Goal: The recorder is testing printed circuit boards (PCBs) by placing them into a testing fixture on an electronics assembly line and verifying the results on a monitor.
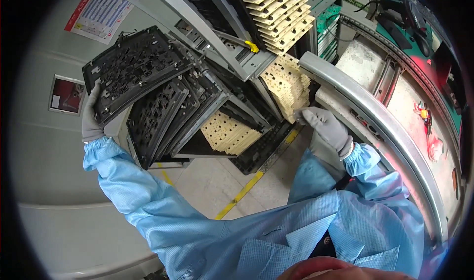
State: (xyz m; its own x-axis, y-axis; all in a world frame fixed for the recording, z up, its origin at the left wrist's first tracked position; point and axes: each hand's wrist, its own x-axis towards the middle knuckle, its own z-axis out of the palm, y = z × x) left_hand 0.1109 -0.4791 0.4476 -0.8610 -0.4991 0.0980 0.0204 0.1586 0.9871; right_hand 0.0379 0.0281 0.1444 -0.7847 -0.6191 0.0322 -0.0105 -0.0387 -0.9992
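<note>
My left hand (91, 113), in a grey glove, is closed on the left edge of a black fixture tray (139, 65) with many cut-outs and small raised parts. The tray is tilted above other black trays (157, 113) that lean in a metal rack. My right hand (326, 128), also gloved, hovers to the right of a stack of cream boards (286, 85) with dark holes. Its fingers are loosely bent and somewhat apart, with nothing visible in them.
More cream boards (279, 16) are stacked at the top, and others (229, 134) sit low in the rack. A curved metal rail (390, 117) borders a workbench on the right, with a keyboard (393, 31). Yellow tape (239, 196) marks the floor. A wall (44, 156) stands at left.
</note>
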